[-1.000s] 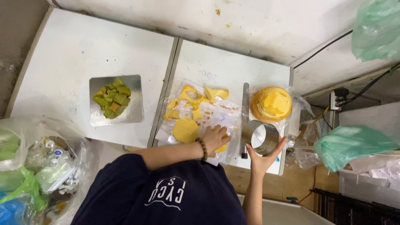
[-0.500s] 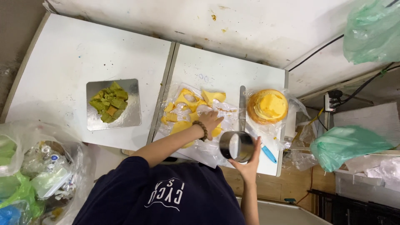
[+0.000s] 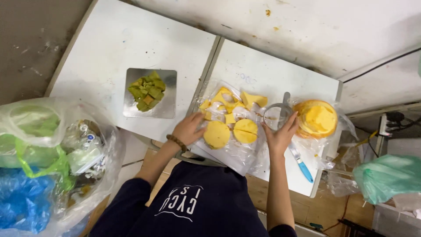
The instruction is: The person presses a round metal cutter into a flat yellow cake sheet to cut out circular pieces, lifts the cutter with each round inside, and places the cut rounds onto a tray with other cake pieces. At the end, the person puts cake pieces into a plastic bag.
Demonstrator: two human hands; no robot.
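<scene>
My left hand (image 3: 188, 128) rests flat on the left edge of a clear plastic sheet (image 3: 239, 156) spread on the white table (image 3: 109, 39). Two round yellow cake discs (image 3: 217, 134) lie on the sheet, just right of that hand. Yellow cake offcuts (image 3: 245, 100) are scattered at the far side of the sheet. My right hand (image 3: 280, 134) grips a round metal ring cutter (image 3: 275, 116), which stands on the sheet beside the discs. Right of the cutter sits a stack of round yellow cake (image 3: 316, 118) in plastic wrap.
A square metal tray (image 3: 169, 79) with green cake pieces (image 3: 148, 91) stands on the left table half. A blue-handled knife (image 3: 301, 166) lies near the table's front right edge. Full plastic bags (image 3: 48, 162) crowd the left, and a green bag (image 3: 388, 175) is at the right.
My right hand brought the ring cutter from the table's near edge up onto the sheet. My left hand drew back to the sheet's left edge. Two cut discs now lie exposed.
</scene>
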